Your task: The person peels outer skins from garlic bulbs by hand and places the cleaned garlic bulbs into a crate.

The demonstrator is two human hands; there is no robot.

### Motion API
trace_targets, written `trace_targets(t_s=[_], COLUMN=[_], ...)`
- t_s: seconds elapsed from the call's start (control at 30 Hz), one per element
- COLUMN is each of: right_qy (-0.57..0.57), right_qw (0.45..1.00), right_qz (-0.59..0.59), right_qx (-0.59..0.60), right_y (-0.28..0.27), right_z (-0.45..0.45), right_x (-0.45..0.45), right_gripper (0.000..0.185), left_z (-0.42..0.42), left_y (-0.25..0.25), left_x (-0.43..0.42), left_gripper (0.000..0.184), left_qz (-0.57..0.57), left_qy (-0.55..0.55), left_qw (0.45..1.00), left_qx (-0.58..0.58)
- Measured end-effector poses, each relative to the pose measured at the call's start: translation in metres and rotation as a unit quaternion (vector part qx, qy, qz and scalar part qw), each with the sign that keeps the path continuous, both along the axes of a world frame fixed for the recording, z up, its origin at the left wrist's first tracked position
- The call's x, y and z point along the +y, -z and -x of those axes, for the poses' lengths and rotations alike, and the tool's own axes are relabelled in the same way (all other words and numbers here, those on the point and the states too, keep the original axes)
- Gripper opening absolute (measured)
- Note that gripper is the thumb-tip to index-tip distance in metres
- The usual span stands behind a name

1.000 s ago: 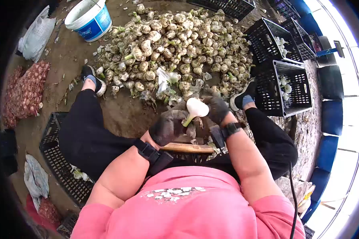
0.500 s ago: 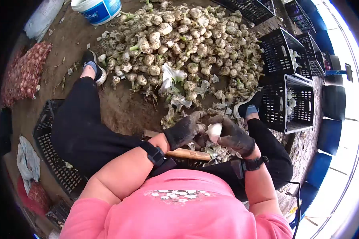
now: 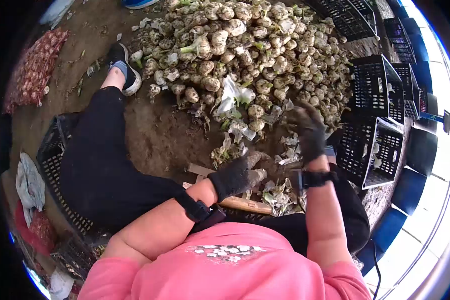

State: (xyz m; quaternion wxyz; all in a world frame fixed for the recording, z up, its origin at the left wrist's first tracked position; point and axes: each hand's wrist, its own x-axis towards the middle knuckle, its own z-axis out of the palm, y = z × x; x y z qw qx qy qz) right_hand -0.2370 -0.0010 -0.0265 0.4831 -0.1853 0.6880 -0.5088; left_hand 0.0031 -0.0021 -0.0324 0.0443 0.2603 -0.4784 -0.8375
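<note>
A big heap of garlic bulbs, dirty and with some green stalks, lies on the ground ahead of me. Gloved in dark fabric, my left hand hovers over peeled skins near a wooden bar. Its thumb and fingers are apart and nothing shows between them. My right hand, also gloved, is stretched forward at the near right edge of the heap. Its fingers look extended, a little blurred, with no bulb visible in them. Loose garlic skins lie between and below the hands.
Black plastic crates with some white bulbs stand at the right. Another black crate is beside my left leg. A red mesh sack lies at the far left, and a blue-and-white bucket is at the top edge.
The white garlic bulb held in my right hand is no longer visible there. My right hand has moved forward and away from my left. The whole view has shifted slightly.
</note>
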Motion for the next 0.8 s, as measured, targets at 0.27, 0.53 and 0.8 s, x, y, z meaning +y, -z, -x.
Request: trace_targets(t_s=[0.27,0.53,0.8], right_qy=[-0.256,-0.390,-0.441], right_qw=[0.855,0.763,0.769], right_qz=[-0.018,-0.164,-0.121], right_qx=[0.451,0.488,0.447], right_y=[0.137,0.095,0.139], right_z=[-0.102,-0.117,-0.092], right_x=[-0.081,-0.026,0.055], right_gripper=[0.023,0.042,0.056], left_z=[-0.021,-0.016,-0.021], left_y=[0.014,0.012,0.002], left_x=[-0.013,-0.012,-0.015], left_gripper=[0.036,0.028,0.030], left_qz=[0.140,0.066,-0.058], left_qy=[-0.100,-0.123,-0.120], left_qw=[0.983,0.989,0.990], left_qx=[-0.071,-0.049,-0.038])
